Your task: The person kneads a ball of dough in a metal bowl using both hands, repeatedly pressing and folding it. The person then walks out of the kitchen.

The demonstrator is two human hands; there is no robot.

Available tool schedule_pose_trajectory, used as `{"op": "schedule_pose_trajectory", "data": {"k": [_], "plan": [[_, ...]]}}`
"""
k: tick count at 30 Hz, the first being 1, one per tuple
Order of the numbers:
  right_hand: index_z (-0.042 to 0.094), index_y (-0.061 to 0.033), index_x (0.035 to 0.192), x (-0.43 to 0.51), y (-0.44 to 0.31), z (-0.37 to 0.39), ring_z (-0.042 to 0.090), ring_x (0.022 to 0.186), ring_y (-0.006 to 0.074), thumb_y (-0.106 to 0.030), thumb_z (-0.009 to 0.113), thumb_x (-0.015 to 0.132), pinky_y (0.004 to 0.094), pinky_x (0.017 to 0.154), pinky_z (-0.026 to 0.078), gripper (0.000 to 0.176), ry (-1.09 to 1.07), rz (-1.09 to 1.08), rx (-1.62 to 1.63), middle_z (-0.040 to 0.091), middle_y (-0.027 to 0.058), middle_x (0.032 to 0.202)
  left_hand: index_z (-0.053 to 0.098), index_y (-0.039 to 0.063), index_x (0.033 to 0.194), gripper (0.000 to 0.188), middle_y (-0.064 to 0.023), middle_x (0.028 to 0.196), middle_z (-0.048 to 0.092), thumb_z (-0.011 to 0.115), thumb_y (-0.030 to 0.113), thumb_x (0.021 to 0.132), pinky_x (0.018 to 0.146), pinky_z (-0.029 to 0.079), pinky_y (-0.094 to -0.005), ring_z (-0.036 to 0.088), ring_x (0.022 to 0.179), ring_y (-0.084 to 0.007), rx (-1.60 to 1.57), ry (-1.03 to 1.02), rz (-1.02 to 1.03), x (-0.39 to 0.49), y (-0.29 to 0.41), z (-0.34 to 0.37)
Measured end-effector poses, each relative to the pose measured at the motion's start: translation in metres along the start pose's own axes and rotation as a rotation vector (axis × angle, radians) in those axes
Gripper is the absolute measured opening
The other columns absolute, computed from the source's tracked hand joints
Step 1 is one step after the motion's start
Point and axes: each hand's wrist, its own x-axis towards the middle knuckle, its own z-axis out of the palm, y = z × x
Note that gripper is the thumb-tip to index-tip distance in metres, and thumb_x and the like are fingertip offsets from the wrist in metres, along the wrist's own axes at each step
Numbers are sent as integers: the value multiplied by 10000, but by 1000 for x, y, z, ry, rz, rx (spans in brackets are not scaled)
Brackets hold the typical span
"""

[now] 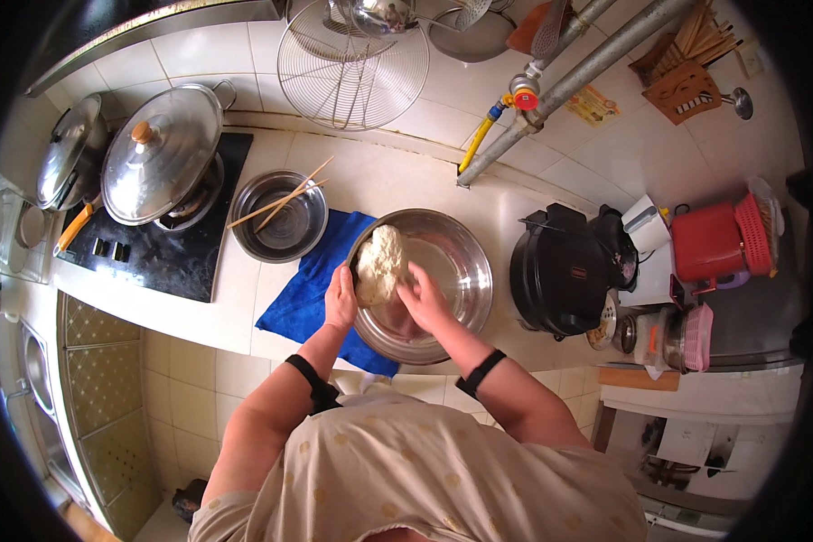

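Note:
A rough, pale lump of dough [381,265] is at the left side of a wide stainless steel basin [471,284]. My left hand [341,298] is at the basin's left rim, close against the dough, and appears to hold the rim; its far fingers are hidden. Over the basin, my right hand [423,299] has its fingers spread and curved beside the dough's right edge. Whether those fingertips touch the dough is hard to tell. Under the basin's left part lies a blue cloth [305,298].
Left of the basin, a smaller metal bowl [271,237] has wooden chopsticks [281,203] across it. Farther left, a lidded wok [166,156] sits on a black gas hob [176,271]. A black electric appliance [562,271] stands to the right. A metal pipe [515,132] rises behind.

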Motion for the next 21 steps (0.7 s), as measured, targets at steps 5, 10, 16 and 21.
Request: {"op": "schedule_pose_trajectory", "data": {"k": [5,10,16,21], "plan": [[182,-81,1486,43,-37,62,259,1337,499,-606,725,672,516,1105,260,1111,128,96,-233,217,371,1434,536,26,1276,420,-162,1187,616,381,326,1027,970,426,-316,568,1123,-230,-25,-7,-95,0,-3,-3],[314,-100,1412,64,-24,53,449,1227,370,-218,802,624,432,1021,392,934,199,87,-165,412,223,1356,516,18,1283,353,-121,1191,605,464,195,982,966,425,-303,556,1121,-201,-14,-58,-32,-7,7,-2],[573,-247,1229,62,-27,-38,552,1111,333,-184,711,710,422,933,451,541,-371,-240,-687,562,108,1177,510,49,1289,422,-174,1166,622,448,21,873,955,445,-353,582,1123,-284,143,-72,9,5,25,-7],[650,-294,943,81,-56,-51,543,1020,236,-181,609,759,386,806,446,220,-537,-1092,-1105,566,-37,1113,532,92,1258,409,-235,1096,631,472,40,857,904,472,-424,592,1057,-394,351,-96,10,14,43,-8]]}}
